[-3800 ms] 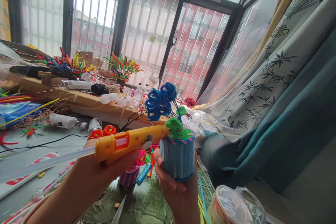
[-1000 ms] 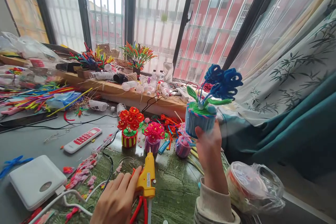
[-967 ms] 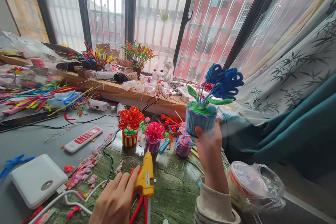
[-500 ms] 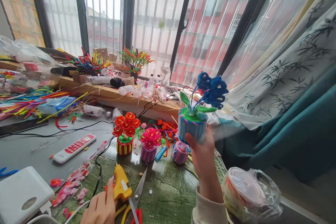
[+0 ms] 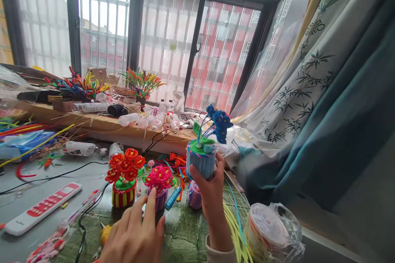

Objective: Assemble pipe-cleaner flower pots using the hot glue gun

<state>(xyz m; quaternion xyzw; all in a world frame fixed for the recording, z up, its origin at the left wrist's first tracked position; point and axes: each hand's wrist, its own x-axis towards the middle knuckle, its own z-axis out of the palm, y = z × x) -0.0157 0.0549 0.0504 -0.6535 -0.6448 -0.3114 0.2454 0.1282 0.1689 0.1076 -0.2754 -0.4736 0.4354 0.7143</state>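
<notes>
My right hand (image 5: pixel 211 189) is wrapped round a light blue pot (image 5: pixel 200 163) that holds dark blue fuzzy flowers (image 5: pixel 220 123) and green leaves, raised above the table. Fingers apart and holding nothing, my left hand (image 5: pixel 135 230) reaches over the table in front of a purple pot with pink flowers (image 5: pixel 159 177), partly covering that pot. To its left stands a red and yellow striped pot (image 5: pixel 123 194) with orange-red flowers. A pink and purple pot (image 5: pixel 194 195) sits below the blue one. The yellow glue gun (image 5: pixel 105 234) is mostly hidden behind my left hand.
A red and white remote (image 5: pixel 45 209) lies at the left. Plastic bottles (image 5: pixel 80 148) and coloured stems crowd the back and the sill (image 5: pixel 98 121). Black cables cross the table. At the right are a plastic-wrapped roll (image 5: pixel 271 230), yellow-green stems (image 5: pixel 233 230) and a curtain (image 5: pixel 339 139).
My left hand has left the glue gun and moved right and up, its fingers spreading. The blue pot, still in my right hand, has turned slightly. The view has shifted right and up.
</notes>
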